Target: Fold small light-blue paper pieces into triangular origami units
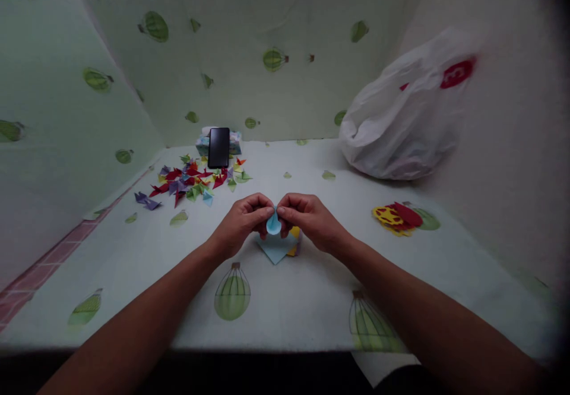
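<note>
A small piece of light blue paper (274, 225), curved at its lower edge, is pinched between my two hands at the middle of the table. My left hand (244, 220) grips its left side with thumb and fingers closed. On the right side, my right hand (309, 217) pinches it the same way, thumb tip near the other thumb. Just below the hands lies a light blue paper sheet (276, 251), one corner toward me, with a yellow sheet (294, 245) partly showing under it. The fingers hide part of the held paper and the sheets.
Several colourful folded paper cranes (191, 178) lie in a pile at the left back. Behind them a black phone (218, 148) leans on a tissue box (203, 145). A white plastic bag (401, 122) stands at the right back. Red and yellow cut-outs (398, 217) lie to the right.
</note>
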Demonstrator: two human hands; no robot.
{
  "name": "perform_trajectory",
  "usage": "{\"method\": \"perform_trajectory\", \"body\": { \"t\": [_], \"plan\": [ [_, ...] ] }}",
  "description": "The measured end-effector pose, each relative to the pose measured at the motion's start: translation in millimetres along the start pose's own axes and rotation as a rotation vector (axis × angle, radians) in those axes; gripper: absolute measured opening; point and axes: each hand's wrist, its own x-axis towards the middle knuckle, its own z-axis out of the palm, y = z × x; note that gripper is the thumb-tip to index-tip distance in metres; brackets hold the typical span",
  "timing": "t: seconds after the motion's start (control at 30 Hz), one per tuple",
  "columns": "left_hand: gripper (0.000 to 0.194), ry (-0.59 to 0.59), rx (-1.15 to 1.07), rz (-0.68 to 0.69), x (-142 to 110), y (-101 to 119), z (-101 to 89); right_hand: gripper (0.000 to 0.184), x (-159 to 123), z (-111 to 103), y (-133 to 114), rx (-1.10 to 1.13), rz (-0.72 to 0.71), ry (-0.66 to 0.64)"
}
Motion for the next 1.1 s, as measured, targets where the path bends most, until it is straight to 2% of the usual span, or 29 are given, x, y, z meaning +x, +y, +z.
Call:
{"method": "perform_trajectory", "body": {
  "t": [0.37,0.6,0.83,1.1],
  "plan": [
    [0.021,0.028,0.017,0.033,-1.2,1.8,5.7,0.022,-0.1,1.5,-1.0,-0.184,-0.063,0.066],
    [0.021,0.058,0.027,0.003,-1.9,3.5,7.4,0.02,0.1,1.3,-1.5,-0.223,-0.073,0.052],
    [0.024,0.067,0.114,0.059,-0.9,3.0,6.2,0.02,-1.0,2.7,-3.4,-0.309,-0.094,0.074],
    [0.028,0.074,0.143,0.052,-0.2,4.8,7.6,0.018,-1.4,2.8,-3.5,-0.355,-0.095,0.06]
  ]
}}
